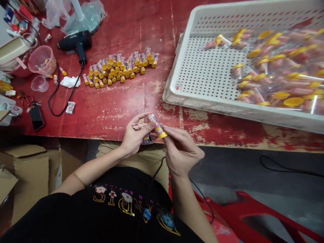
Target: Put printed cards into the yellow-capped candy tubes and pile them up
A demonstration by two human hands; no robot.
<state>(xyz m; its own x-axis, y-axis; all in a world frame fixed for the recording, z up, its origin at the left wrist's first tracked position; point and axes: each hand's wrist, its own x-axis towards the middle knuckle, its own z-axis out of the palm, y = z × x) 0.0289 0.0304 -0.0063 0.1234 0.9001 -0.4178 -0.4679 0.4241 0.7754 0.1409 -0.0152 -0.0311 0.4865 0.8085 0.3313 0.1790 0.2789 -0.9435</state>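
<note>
A small clear tube point(157, 126) with a printed wrap and a yellow cap is held at the table's front edge. My left hand point(135, 136) is closed, its thumb pressing the tube's upper end. Flat printed labels or sleeves point(146, 138) are tucked under those left fingers, partly hidden. My right hand point(182, 150) pinches the tube near its yellow cap, thumb and fingers on either side. Beyond both hands lies a group of similar yellow-capped tubes point(116, 69), packed close together on the red table point(113, 111).
A white perforated tray point(202, 77) holds many larger yellow-capped tubes at right. A black heat gun point(77, 43) with its cord lies back left, near a pink basket point(42, 60). A phone point(36, 117) and a small printed stack point(70, 107) sit left. A red stool point(248, 209) stands below.
</note>
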